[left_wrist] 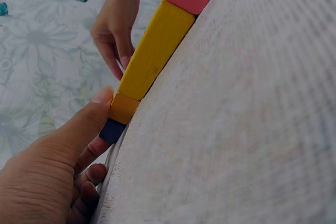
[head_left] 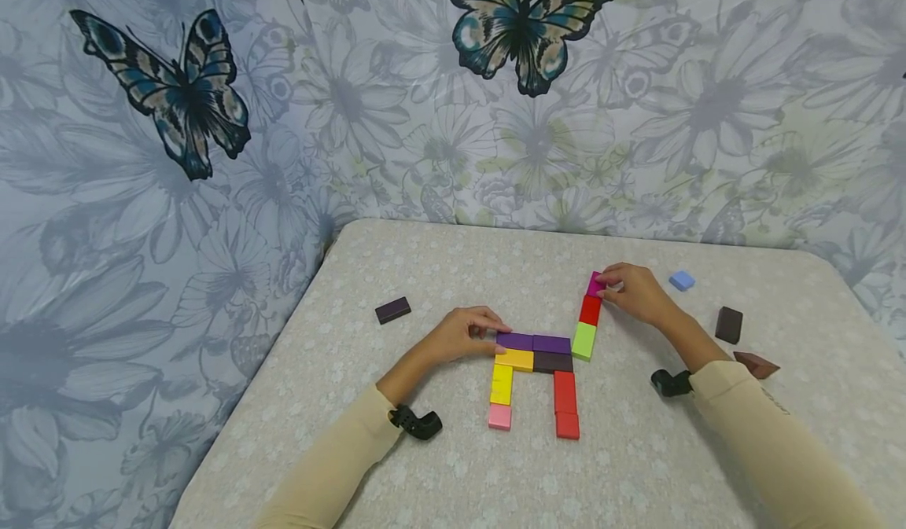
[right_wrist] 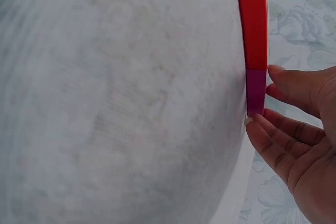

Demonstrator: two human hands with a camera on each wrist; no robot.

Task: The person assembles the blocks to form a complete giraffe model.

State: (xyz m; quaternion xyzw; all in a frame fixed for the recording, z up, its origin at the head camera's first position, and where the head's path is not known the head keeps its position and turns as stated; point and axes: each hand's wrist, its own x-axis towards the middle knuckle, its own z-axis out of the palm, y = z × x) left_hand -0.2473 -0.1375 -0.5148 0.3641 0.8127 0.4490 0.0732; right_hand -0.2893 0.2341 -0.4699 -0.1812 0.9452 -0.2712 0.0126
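Wooden blocks lie joined in a flat figure on the table. My left hand (head_left: 456,334) is at its left end, index finger along the far edge of a purple block (head_left: 514,342). The thumb touches the end of the orange-yellow block (left_wrist: 125,107). Beside it lies a dark brown block (head_left: 552,362). Below run a yellow block (head_left: 501,385) with a pink block (head_left: 499,416), and two red blocks (head_left: 565,391). At the upper right, my right hand (head_left: 637,293) holds a magenta block (right_wrist: 255,90) between thumb and fingers, against a red block (right_wrist: 253,30) above a lime-green block (head_left: 583,341).
Left of the figure lies a loose dark block (head_left: 392,310). Toward the right are a blue block (head_left: 682,281), a dark brown block (head_left: 729,325) and a reddish-brown wedge (head_left: 756,365), partly behind the right sleeve. The table's (head_left: 453,262) far edge meets a butterfly-patterned wall.
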